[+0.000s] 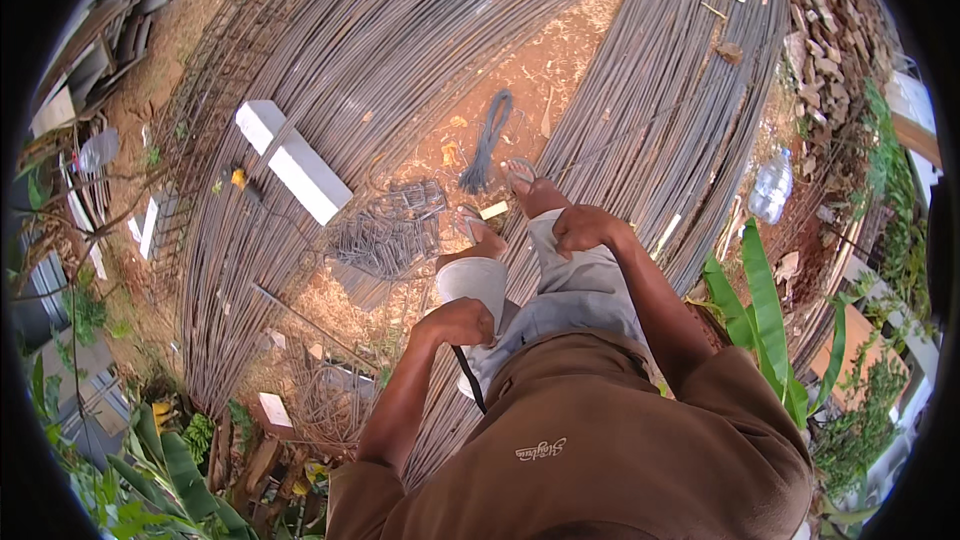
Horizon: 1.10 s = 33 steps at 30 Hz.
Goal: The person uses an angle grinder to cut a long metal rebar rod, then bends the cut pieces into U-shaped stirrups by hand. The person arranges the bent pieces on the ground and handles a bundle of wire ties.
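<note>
Resting curled against pale-grey cloth shorts (pixel 592 288), the left hand (pixel 458 321) and right hand (pixel 584 229) hid their grip's state; slim, brown-grey steel rods (pixel 640 110) might have rolled underfoot, causing a slip.

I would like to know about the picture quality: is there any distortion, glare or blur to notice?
Head view: a black border rounds off the corners, and fisheye distortion bends straight edges near the rim; daylight leaves pale glints on the clear plastic bottle; the left hand and right hand show no strong motion blur.
</note>
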### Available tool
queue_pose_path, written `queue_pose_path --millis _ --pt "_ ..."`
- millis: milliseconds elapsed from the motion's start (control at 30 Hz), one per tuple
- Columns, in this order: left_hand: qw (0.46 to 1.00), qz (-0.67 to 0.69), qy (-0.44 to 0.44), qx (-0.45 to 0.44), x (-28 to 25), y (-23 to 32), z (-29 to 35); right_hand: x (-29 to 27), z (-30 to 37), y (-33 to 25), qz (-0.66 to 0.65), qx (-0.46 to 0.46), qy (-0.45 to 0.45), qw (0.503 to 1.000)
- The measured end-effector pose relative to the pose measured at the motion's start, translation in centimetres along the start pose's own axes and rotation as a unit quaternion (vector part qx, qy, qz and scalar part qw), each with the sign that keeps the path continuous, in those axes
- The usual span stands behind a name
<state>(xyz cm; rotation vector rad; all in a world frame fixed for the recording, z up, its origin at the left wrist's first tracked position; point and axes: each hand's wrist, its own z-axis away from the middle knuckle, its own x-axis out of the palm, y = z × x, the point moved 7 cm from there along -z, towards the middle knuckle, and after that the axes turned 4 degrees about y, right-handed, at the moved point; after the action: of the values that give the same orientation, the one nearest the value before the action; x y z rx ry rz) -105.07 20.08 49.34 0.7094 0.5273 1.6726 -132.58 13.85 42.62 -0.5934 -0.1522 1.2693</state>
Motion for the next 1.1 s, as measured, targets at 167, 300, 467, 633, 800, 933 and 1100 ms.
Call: queue_pose_path --millis 167,300,467,633,800,933,1100 --pt "0.958 0.016 0.284 0.045 -8.3 -7.4 -9.3 -0.7 -12.0 -2.0 -0.076 -0.076 0.247 0.963" --pt "0.867 0.141 0.476 0.051 -18.2 -17.0 -13.9 6.9 -30.8 4.9 -0.344 -0.011 0.244 0.907" --pt "0.775 0.126 0.619 0.016 -26.6 -30.5 -17.8 17.3 -50.0 13.1 -0.260 0.182 0.271 0.909" --pt "0.738 0.131 0.662 0.025 -28.4 -39.6 -20.9 19.7 -61.4 19.0 -0.109 0.275 0.356 0.887" --pt "0.715 0.052 0.695 0.056 -27.4 -44.1 -23.9 22.4 -70.4 25.6 -0.122 0.381 0.358 0.844" --pt "0.734 -0.083 0.662 0.128 -28.5 -42.2 -24.2 23.6 -72.1 29.2 -0.154 0.371 0.454 0.795" --pt "0.712 -0.074 0.678 0.166 -27.1 -40.9 -19.7 24.4 -71.7 30.6 -0.394 0.051 0.542 0.741"
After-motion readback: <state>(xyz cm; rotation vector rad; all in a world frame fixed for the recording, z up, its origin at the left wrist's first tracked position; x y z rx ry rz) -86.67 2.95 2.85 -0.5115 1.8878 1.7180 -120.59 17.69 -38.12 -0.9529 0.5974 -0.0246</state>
